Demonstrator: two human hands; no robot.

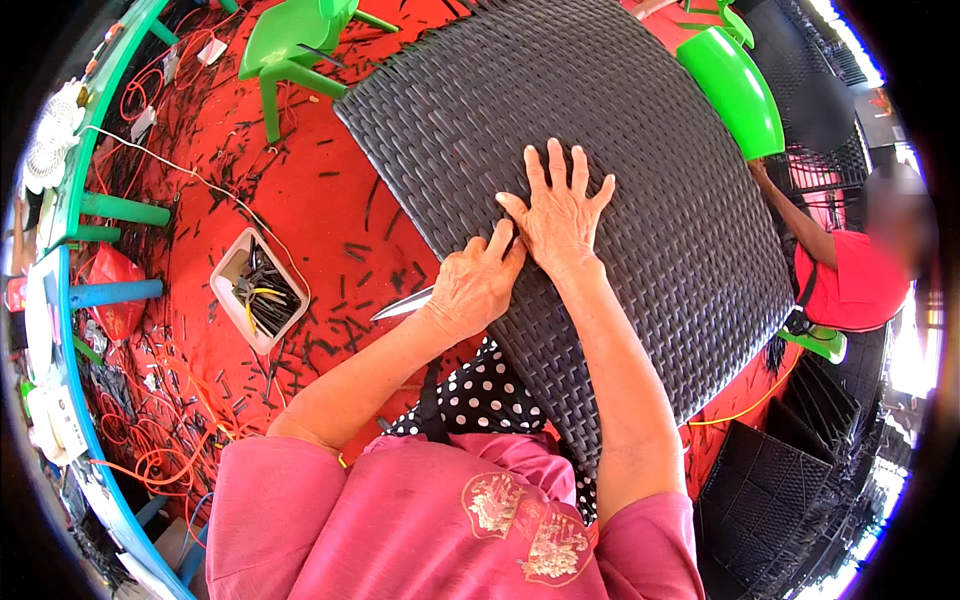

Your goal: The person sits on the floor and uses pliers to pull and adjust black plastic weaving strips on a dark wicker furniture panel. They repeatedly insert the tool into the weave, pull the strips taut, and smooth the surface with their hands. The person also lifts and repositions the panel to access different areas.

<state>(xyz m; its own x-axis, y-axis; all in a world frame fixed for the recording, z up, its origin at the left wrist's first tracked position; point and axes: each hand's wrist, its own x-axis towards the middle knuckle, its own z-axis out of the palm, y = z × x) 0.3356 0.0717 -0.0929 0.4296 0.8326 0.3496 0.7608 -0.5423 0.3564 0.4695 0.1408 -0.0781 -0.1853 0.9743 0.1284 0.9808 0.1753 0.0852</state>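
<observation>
A large dark woven wicker panel (600, 130) lies in front of me and slopes down to my lap. My right hand (560, 220) rests flat on the weave with fingers spread. Beside its thumb, my left hand (475, 285) lies at the panel's left edge, index finger stretched onto the weave and the other fingers curled under. From beneath that hand a pointed metal blade (405, 303) sticks out to the left; its handle is hidden, so whether it is a knife or scissors cannot be told.
Left, a pale plastic tub (228, 308) holds dark strips and yellow-handled tools on the red floor (330, 220), strewn with black scraps. Green chairs (290, 45) stand beyond. At right sits a person in red (850, 270) near dark woven pieces (765, 490). Orange cords lie lower left.
</observation>
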